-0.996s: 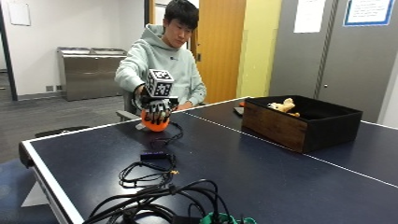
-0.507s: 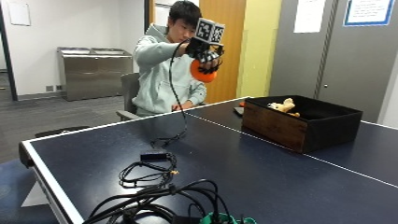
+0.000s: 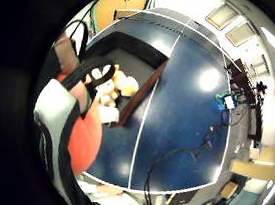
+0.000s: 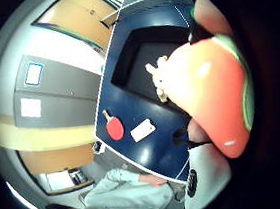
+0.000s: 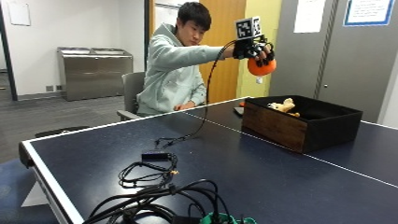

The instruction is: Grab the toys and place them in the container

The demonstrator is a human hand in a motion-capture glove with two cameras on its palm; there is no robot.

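Carried toward the dark rectangular container (image 5: pixel 302 122), the round orange toy (image 5: pixel 261 66) sits clutched in the gloved right hand's (image 5: pixel 253 50) grip, at the box's eleven o'clock; releasing early drops it onto the table (image 5: pixel 261 172).

Office or institutional break room, judging by a blue table-tennis table (image 5: pixel 187 154) with white lines, a red paddle (image 4: pixel 115 128) lying on it, grey double doors (image 5: pixel 348 56) with posted notices (image 5: pixel 367 11), a wooden door (image 5: pixel 221 51), stainless-steel waste bins (image 5: pixel 93 72) against a white wall, grey carpet, and recessed ceiling light panels (image 3: pixel 233 23).
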